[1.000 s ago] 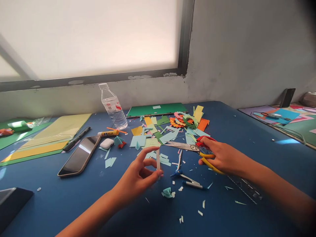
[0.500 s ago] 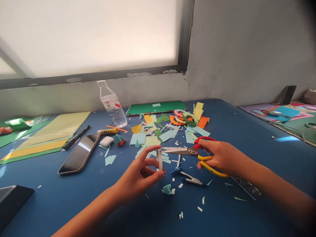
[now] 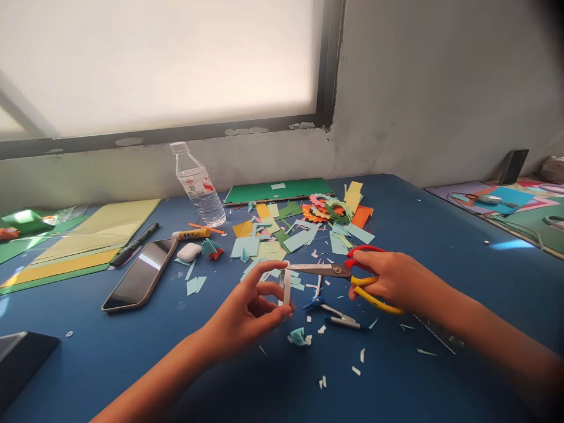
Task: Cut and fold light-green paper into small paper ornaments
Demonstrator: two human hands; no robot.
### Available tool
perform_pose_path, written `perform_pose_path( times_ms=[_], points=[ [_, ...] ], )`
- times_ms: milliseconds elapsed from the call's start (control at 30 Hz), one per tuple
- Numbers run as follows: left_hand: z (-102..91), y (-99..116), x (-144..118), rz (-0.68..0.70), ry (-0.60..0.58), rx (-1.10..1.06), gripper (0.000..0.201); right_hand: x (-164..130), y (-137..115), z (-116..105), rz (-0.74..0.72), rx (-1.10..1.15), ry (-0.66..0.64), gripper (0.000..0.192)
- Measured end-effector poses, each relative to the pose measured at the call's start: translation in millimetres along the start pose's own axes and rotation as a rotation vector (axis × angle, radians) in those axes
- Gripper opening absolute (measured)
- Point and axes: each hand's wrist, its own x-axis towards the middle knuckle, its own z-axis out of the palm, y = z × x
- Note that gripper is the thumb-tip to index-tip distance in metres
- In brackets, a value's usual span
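Observation:
Between the thumb and fingertips of my left hand [image 3: 253,302] is a narrow white paper strip [image 3: 287,286], held upright above the table. My right hand [image 3: 392,279] grips scissors [image 3: 339,270] with red and yellow handles. Their blades point left and look closed, with the tips touching the top end of the strip by my left index finger. Under the hands lie a compass [image 3: 315,302] with a blue part, a pen [image 3: 346,322], a crumpled light-blue paper piece [image 3: 298,336] and small white scraps.
Coloured paper scraps [image 3: 302,238] and paper rings [image 3: 324,210] spread across the blue table [image 3: 211,370]. A water bottle [image 3: 200,188], glue stick [image 3: 191,234], white earbud case [image 3: 189,252], phone [image 3: 141,275] and marker [image 3: 135,244] stand or lie left. A green board [image 3: 277,191] is at the back.
The scissor blades, slightly apart before, have come together at the top of the strip. My right hand's grip on the handles has tightened a little.

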Motion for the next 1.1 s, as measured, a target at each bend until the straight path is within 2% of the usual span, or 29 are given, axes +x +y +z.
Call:
perform_pose_path(
  times_ms=[67, 133, 200, 267, 367, 433, 500, 600, 700, 833, 1000, 1100],
  points=[
    [-1.9, -1.1, 0.7, 0.026, 0.051, -0.016, 0.05, 0.6, -1.1, 1.7, 0.033, 0.017, 0.002, 0.039],
    [-5.0, -2.7, 1.8, 0.079, 0.116, 0.06, 0.05, 1.4, -2.8, 3.2, 0.088, 0.11, -0.028, 0.035],
    [-8.0, -4.4, 3.0, 0.135, 0.187, 0.274, 0.048, 2.5, -3.8, 3.9, 0.162, 0.304, -0.096, 0.028],
    [-9.7, -5.5, 4.1, 0.132, 0.236, 0.524, 0.045, 4.2, -2.8, 4.1, 0.222, 0.468, -0.153, 0.023],
    [-9.4, -4.4, 5.3, 0.076, 0.35, 0.687, 0.043, 7.2, 1.6, 4.9, 0.251, 0.507, -0.143, 0.022],
    [-8.7, -1.6, 5.8, 0.098, 0.458, 0.615, 0.035, 8.5, 3.6, 6.7, 0.264, 0.493, -0.122, 0.02],
    [-8.1, 2.0, 5.9, 0.131, 0.527, 0.404, 0.024, 8.4, 2.0, 9.2, 0.273, 0.475, -0.111, 0.02],
    [-6.1, 6.2, 6.0, 0.054, 0.547, -0.024, 0.019, 5.0, -8.7, 12.2, 0.243, 0.423, -0.098, 0.025],
    [-0.3, 7.0, 6.2, -0.031, 0.552, -0.31, 0.018, -0.1, -25.1, 13.2, 0.204, 0.376, -0.131, 0.03],
    [9.7, 7.5, 5.7, -0.046, 0.558, -0.447, 0.017, -3.9, -41.3, 16.9, 0.162, 0.329, -0.153, 0.039],
    [16.8, 13.2, 3.9, -0.004, 0.606, -0.52, 0.048, -5.8, -47.7, 24.5, 0.088, 0.27, -0.145, 0.049],
    [17.3, 13.8, 2.8, 0.016, 0.649, -0.526, 0.048, -8.5, -51.1, 24.8, 0.074, 0.283, -0.151, 0.053]
  ],
)
